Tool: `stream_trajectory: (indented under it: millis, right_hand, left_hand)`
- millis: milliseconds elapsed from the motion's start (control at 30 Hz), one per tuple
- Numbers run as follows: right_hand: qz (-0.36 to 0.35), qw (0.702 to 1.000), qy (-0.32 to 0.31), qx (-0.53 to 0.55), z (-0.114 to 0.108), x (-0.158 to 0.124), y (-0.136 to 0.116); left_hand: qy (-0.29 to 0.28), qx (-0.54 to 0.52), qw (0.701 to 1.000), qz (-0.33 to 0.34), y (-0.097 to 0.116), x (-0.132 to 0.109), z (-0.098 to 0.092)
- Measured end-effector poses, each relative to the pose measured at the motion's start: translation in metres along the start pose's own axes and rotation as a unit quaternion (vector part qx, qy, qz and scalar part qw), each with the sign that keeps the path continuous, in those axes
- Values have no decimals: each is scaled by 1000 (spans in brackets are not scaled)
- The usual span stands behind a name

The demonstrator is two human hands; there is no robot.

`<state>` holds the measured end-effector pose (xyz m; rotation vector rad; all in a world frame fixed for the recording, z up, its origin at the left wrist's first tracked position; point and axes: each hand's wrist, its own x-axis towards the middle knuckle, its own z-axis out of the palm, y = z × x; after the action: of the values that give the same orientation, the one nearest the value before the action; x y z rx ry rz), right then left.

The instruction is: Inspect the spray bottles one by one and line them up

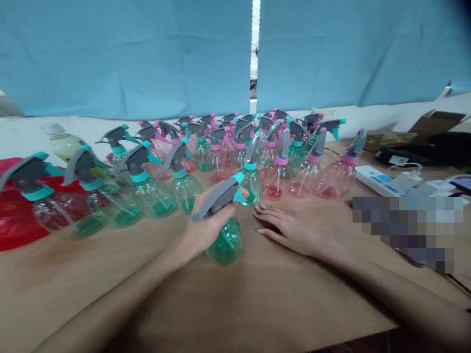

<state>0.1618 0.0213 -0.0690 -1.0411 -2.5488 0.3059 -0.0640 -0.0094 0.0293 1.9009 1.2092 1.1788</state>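
My left hand [208, 223] is wrapped round the neck of a green spray bottle [226, 242] with a grey and teal trigger head, its nozzle end turned toward the upper right. Whether the bottle's base touches the table cannot be made out. My right hand [290, 228] lies flat on the table to the right of this bottle, fingers stretched out and holding nothing. Just beyond both hands stands another green spray bottle [252, 186]. A pink spray bottle [274, 181] is close beyond my right fingertips.
Many pink and green spray bottles stand in rows across the back, with a green one [152, 198] at left. A red plastic bag [18, 215] lies far left. On the right are a white power strip [379, 181] with plugs and a cardboard box [436, 125]. Blue cloth [147, 59] hangs behind.
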Motion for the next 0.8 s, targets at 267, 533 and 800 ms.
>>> stream_trajectory:
  millis: [267,533,800]
  right_hand:
    - [-2,1000,11,14,4,1,4]
    - [20,991,27,126,-8,0,-22]
    - [103,960,169,197,-4,23,-100]
  left_hand:
    - [73,-4,997,24,-2,-1,8]
    - [122,28,992,6,2,-6,13]
    - [138,51,989,21,9,-9,19]
